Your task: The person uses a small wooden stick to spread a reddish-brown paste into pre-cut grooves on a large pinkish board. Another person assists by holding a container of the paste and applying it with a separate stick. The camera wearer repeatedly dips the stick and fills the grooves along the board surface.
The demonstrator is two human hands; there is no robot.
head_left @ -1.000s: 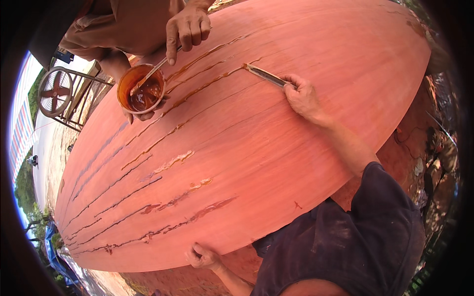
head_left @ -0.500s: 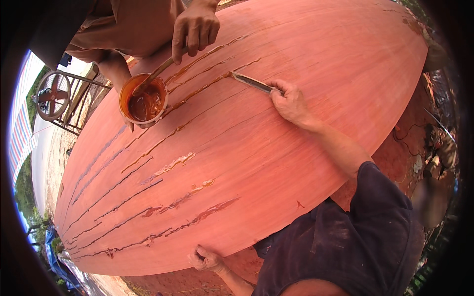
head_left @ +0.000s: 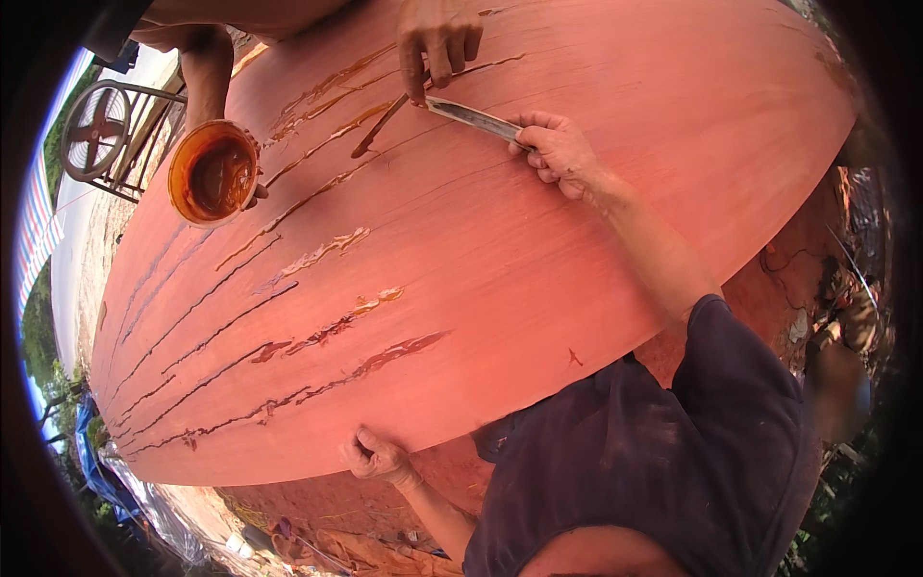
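Observation:
My right hand [head_left: 562, 154] is closed around a long, narrow knife-like blade [head_left: 473, 116]. Its tip lies beside a thin stick [head_left: 383, 123] pinched in a co-worker's hand [head_left: 439, 43], over a large pinkish-red hull-shaped surface [head_left: 538, 269]. Lines of brown paste [head_left: 317, 194] run along the seams there. The co-worker's other hand supports a round tub [head_left: 213, 175] holding glossy brown paste. At the near edge of the hull, my left hand [head_left: 377, 455] is curled, with a dark spot showing between thumb and fingers; whatever it holds, if anything, cannot be made out.
A round metal fan [head_left: 96, 131] on a frame stands at the far left. Blue sheeting [head_left: 104, 471] lies beyond the hull's left tip. Reddish ground [head_left: 385, 519] shows below the near edge, and assorted clutter [head_left: 846, 337] is at the right.
The stick has come out of the tub and now reaches to the seam by my blade. The tub has moved left. My blade has shifted slightly left and up; my left hand stays curled at the edge.

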